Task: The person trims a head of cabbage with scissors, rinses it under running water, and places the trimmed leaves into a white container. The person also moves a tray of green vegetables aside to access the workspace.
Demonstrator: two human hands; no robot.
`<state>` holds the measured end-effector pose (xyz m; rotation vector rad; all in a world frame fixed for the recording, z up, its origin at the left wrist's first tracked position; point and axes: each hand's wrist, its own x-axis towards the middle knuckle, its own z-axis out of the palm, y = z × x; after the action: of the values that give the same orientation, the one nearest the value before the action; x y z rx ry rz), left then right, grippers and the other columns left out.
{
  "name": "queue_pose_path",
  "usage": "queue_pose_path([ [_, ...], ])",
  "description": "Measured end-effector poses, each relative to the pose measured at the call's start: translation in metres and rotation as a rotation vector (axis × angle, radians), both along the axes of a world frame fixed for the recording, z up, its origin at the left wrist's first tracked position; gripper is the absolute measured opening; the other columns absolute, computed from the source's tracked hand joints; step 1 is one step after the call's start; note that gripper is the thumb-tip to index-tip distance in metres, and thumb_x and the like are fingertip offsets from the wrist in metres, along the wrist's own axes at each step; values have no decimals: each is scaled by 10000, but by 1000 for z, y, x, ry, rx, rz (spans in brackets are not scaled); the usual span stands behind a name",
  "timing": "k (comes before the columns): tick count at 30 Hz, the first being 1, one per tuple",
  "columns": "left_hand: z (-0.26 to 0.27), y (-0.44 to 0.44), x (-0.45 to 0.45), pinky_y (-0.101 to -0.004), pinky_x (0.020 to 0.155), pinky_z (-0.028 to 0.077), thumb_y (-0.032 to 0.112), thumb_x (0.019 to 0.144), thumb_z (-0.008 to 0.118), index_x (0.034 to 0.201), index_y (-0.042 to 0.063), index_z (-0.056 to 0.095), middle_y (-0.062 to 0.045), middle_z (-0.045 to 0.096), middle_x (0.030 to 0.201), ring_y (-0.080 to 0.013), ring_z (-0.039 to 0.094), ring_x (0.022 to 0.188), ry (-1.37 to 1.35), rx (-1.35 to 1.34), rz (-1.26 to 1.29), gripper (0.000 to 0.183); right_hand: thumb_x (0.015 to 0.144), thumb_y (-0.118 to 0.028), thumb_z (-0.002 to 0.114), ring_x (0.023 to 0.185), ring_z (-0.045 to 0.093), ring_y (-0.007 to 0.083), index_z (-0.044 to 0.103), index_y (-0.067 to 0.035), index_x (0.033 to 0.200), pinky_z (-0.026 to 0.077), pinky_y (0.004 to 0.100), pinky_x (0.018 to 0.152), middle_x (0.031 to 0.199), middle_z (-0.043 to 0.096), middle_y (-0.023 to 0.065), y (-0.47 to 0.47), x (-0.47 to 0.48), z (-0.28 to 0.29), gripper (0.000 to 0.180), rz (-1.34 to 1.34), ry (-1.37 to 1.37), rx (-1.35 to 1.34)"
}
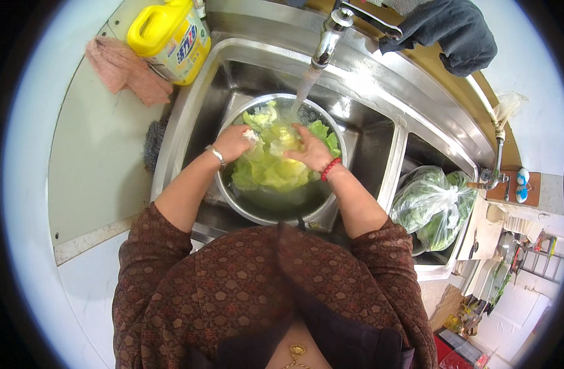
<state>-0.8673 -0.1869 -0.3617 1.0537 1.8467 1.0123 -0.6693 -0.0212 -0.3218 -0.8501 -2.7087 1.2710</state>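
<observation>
Water runs from a chrome faucet (325,46) into a round metal basin (229,200), which stands in the larger compartment of a stainless steel sink (171,152). Pale green lettuce leaves (272,170) lie in the water. My left hand (234,143), with a silver bangle at the wrist, has its fingers closed around a whitish piece of lettuce at the basin's left side. On the right, my right hand (312,150), with a red bead bracelet, touches the leaves with thumb and fingers apart; whether it grips a leaf cannot be told.
Bagged leafy greens (431,207) fill much of the smaller right compartment. A yellow detergent jug (171,41), a pink cloth (125,69) and a grey scouring pad (155,145) are at the left. Dark cloth (452,37) hangs behind the sink. A second tap (496,177) is at the right.
</observation>
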Motion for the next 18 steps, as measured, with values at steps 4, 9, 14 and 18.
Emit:
queue_pose_path([
  [4,6,-30,-3,-286,510,440,103,790,594,898,6,655,-67,624,685,-134,568,542,-257,-81,112,158,825,-82,651,1010,648,237,527,-6,1286,511,379,891,1088,664,152,21,-2,101,484,-362,450,-30],
  [9,4,-63,1,-267,498,457,64,833,547,887,30,665,-41,624,667,-110,580,548,-256,-179,146,135,821,-50,649,1229,520,249,416,8,1378,407,380,1044,1302,525,141,21,-12,221,607,-154,803,236],
  [14,6,-95,2,-262,500,472,53,839,554,895,10,672,-28,629,683,-90,575,557,-281,-98,226,138,844,-20,621,1210,525,216,437,15,1377,400,345,1034,1290,535,135,-26,-26,236,564,-55,759,239],
  [18,29,-114,15,-237,512,441,59,881,554,909,28,660,2,605,700,-75,546,575,-291,-35,257,114,858,-19,593,1230,512,206,457,12,1378,353,348,1074,1318,545,120,-46,-23,234,539,102,742,55],
])
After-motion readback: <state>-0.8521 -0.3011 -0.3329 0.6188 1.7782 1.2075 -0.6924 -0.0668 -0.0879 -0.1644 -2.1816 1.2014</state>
